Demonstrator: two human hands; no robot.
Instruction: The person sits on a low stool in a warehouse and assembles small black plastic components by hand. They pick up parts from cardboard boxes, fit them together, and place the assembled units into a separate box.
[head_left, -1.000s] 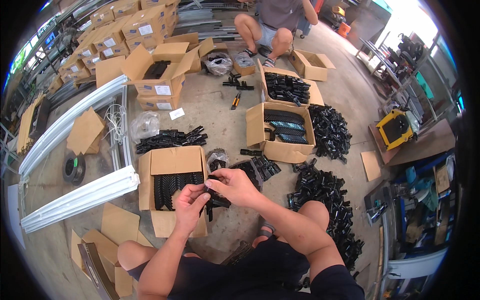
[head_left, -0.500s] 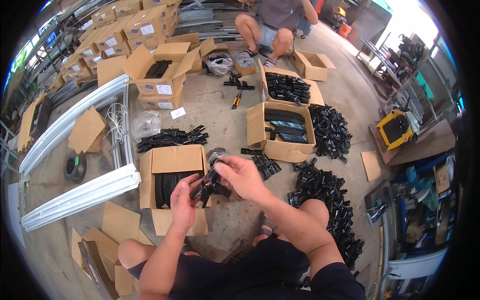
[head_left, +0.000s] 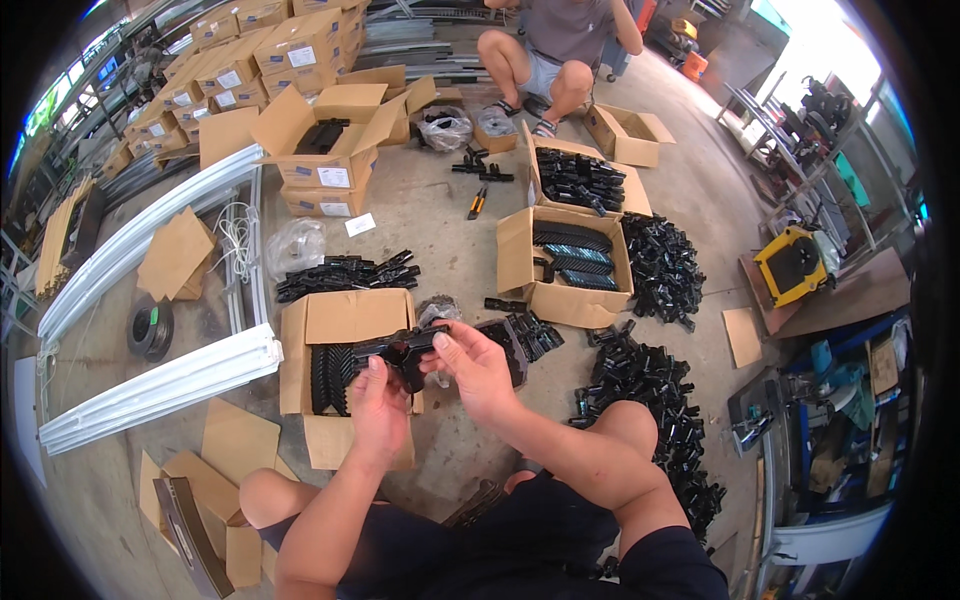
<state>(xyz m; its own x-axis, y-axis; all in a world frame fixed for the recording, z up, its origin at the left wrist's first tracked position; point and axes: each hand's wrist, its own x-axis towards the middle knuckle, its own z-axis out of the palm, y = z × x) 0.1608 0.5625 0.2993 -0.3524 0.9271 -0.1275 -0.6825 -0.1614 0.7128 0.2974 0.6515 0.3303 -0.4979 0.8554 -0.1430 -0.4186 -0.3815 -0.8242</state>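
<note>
Above open carton (head_left: 345, 318): both hands (head_left: 425, 385) closed on black plastic part (head_left: 405, 348).

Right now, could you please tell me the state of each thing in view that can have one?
Left hand: gripping the black plastic part.
Right hand: pinching that part.
Cardboard box beneath: open, holding black parts.
Box ahead: open, filled.
Far box: open.

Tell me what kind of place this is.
Likely a workshop or warehouse floor used for sorting or packing parts: open cardboard boxes of black plastic parts, loose heaps of them on bare concrete, and long white metal profiles. Both hands hold one such black part.
</note>
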